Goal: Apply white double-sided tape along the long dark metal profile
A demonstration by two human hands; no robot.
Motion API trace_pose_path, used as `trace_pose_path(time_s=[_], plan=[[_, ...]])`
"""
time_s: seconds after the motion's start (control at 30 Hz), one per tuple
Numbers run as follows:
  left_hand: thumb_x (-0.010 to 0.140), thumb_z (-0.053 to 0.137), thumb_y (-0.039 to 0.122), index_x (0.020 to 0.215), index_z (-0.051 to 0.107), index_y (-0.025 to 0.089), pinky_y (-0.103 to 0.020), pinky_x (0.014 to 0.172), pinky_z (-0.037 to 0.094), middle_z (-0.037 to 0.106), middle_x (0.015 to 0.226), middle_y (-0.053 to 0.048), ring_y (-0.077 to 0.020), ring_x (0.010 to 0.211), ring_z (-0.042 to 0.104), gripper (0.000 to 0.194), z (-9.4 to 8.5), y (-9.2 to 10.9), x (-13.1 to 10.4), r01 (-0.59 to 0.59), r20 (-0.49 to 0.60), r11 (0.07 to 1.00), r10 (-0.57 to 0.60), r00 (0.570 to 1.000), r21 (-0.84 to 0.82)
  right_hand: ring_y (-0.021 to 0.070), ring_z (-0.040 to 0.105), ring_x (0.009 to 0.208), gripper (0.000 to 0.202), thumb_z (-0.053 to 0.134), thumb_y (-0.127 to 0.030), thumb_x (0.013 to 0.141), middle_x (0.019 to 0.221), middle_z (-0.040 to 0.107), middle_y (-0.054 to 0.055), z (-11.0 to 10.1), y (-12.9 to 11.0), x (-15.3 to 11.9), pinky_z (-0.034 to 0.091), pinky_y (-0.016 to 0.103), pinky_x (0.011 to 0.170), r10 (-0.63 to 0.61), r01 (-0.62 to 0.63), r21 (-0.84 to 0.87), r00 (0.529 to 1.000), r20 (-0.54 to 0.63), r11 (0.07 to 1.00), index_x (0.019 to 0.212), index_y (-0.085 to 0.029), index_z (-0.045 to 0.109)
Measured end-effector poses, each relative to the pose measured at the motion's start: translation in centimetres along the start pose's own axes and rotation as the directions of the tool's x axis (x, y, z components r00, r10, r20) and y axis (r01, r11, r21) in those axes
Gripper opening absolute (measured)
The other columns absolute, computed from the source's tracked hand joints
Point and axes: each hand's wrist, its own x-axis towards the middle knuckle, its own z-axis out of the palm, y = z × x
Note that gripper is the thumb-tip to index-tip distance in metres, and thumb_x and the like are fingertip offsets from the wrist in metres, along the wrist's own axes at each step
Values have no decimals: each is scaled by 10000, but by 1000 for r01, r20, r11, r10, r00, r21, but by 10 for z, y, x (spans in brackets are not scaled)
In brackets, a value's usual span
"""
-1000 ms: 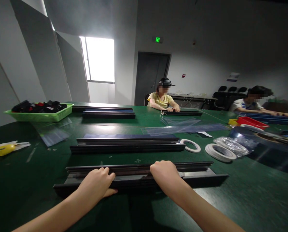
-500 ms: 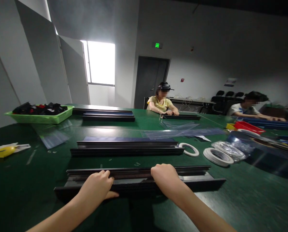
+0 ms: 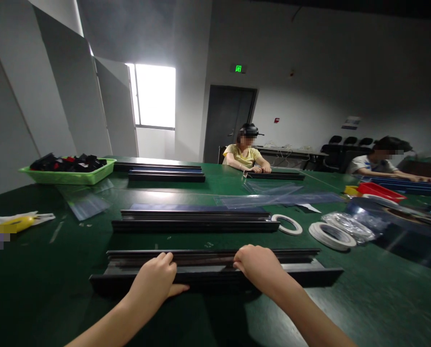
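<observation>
A long black channel-shaped profile (image 3: 208,278) lies crosswise on the green table in front of me, its hollow facing up. My left hand (image 3: 155,277) grips its near wall left of the middle, fingers curled over the edge and thumb outside in front. Right of the middle, my right hand (image 3: 260,265) is closed with its fingertips down inside the hollow; whatever they pinch or press is hidden. A thin dark brownish strip (image 3: 204,260) runs along the inside between both hands. Just behind lies a second black profile (image 3: 193,225), touched by neither hand.
White tape rolls (image 3: 333,237) and a clear plastic bundle (image 3: 348,226) sit at right, beside a large blue film roll (image 3: 367,209). A green basket (image 3: 67,178) of black parts stands far left, with yellow-handled pliers (image 3: 20,222) nearer. Clear strips (image 3: 251,200) lie behind. Two people work across the table.
My view has shifted slightly, so everything appears a little further right. Both hands stay at nearly the same places on the profile; the right fingertips show a little more.
</observation>
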Motion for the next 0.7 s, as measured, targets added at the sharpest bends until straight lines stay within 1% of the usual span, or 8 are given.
trace_pose_path(time_s=[0.13, 0.3, 0.5, 0.6, 0.7], plan=[[830, 608, 491, 961, 709, 181, -383, 876, 517, 678, 1014, -86, -256, 1001, 618, 352, 3, -10, -1, -64, -23, 996, 63, 998, -65, 280, 690, 874, 234, 529, -310, 861, 950, 737, 89, 1, 1, -2, 487, 330, 704, 0, 0, 6, 1000, -10, 1000, 883, -231, 748], [829, 596, 511, 928, 716, 204, -346, 870, 508, 683, 993, -58, -234, 986, 619, 344, 2, -14, -1, -79, -10, 990, 79, 997, -117, 278, 689, 864, 232, 531, -315, 863, 958, 734, 80, 2, 2, -4, 487, 335, 694, -1, 1, 23, 1000, -29, 1000, 898, -256, 753], [828, 605, 497, 907, 720, 211, -321, 834, 495, 684, 955, -53, -237, 964, 620, 318, 1, -18, -2, -74, 34, 990, 79, 996, -118, 261, 690, 860, 237, 533, -324, 856, 934, 744, 74, 2, 5, -6, 478, 317, 696, 55, -53, 71, 998, -24, 996, 902, -279, 761], [841, 586, 507, 911, 722, 217, -303, 847, 483, 679, 947, -49, -229, 961, 622, 328, 2, -22, -4, -53, 53, 990, 61, 997, -133, 251, 689, 859, 232, 541, -319, 847, 925, 746, 71, 0, 6, -8, 471, 304, 697, 65, -63, 104, 998, -12, 993, 904, -282, 763], [844, 587, 495, 920, 720, 217, -289, 865, 474, 679, 941, -50, -223, 970, 625, 317, -2, -24, -8, -31, 76, 991, 41, 996, -127, 256, 687, 865, 236, 540, -312, 843, 927, 748, 71, -2, 5, -9, 466, 306, 698, 63, -63, 127, 998, 7, 990, 910, -277, 764]])
